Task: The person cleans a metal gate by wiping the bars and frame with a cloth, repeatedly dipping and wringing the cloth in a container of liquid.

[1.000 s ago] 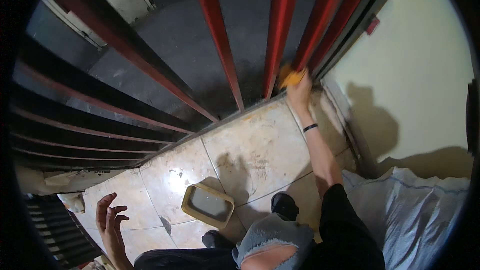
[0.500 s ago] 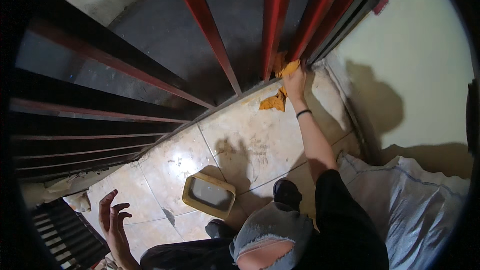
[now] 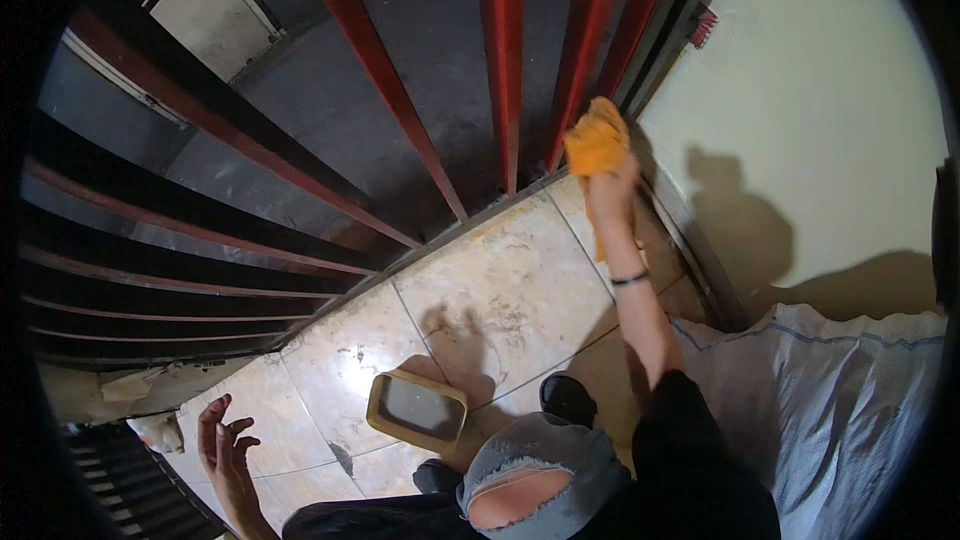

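Right hand: your right hand (image 3: 612, 185) is closed around a bunched orange cloth (image 3: 597, 145), your arm stretched forward; the fingers are partly blurred.
Orange cloth: it sits at the foot of the red bars (image 3: 505, 60), near the right end of their row, and a strip of it trails down beside your wrist; you cannot tell whether it touches a bar.
Wristband: a thin dark wristband (image 3: 630, 280) circles your right wrist.
Left hand: your left hand (image 3: 228, 440) hangs over the floor at your left side, fingers apart and loosely curled.
Basin: a rectangular yellow basin (image 3: 412, 435) with greyish contents stands between your left hand and your shoe (image 3: 567, 397).
Floor: the beige tiled floor (image 3: 555, 285) shows dark smudges.
Right side: a white woven sack (image 3: 830, 410) lies beside your right arm, against the pale wall (image 3: 850, 140).
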Available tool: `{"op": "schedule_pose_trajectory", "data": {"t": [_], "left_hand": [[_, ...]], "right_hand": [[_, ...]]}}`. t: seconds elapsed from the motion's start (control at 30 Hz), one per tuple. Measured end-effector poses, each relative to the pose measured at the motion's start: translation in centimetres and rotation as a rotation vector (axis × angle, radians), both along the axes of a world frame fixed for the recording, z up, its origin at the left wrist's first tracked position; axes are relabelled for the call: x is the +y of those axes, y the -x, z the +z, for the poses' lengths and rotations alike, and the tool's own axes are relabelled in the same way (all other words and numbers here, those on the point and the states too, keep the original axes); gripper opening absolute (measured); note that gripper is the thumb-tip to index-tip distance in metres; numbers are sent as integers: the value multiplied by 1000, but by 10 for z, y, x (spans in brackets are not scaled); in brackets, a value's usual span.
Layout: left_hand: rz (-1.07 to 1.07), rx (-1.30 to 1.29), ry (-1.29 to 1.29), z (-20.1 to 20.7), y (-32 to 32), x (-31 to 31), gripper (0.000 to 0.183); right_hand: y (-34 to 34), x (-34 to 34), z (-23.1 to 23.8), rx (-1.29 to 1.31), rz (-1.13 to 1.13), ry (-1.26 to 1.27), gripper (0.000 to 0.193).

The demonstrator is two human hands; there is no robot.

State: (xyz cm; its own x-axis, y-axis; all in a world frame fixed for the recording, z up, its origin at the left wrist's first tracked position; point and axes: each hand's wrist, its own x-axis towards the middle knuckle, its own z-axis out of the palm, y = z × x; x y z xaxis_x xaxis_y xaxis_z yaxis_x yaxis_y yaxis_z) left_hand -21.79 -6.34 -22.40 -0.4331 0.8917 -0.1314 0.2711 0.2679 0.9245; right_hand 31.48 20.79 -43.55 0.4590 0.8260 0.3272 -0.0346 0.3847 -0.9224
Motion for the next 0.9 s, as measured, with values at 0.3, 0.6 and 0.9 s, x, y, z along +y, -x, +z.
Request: {"op": "schedule_pose_trajectory", "data": {"t": [0.3, 0.6, 0.9], "left_hand": [[-21, 54, 29, 10, -15, 4, 45], [0, -3, 15, 2, -18, 6, 42], [-3, -7, 11, 15, -16, -6, 40]], "right_hand": [[41, -3, -123, -897, -165, 348, 81], [56, -16, -132, -1077, -101, 406, 72], [69, -13, -108, -1332, -104, 155, 43]]}}
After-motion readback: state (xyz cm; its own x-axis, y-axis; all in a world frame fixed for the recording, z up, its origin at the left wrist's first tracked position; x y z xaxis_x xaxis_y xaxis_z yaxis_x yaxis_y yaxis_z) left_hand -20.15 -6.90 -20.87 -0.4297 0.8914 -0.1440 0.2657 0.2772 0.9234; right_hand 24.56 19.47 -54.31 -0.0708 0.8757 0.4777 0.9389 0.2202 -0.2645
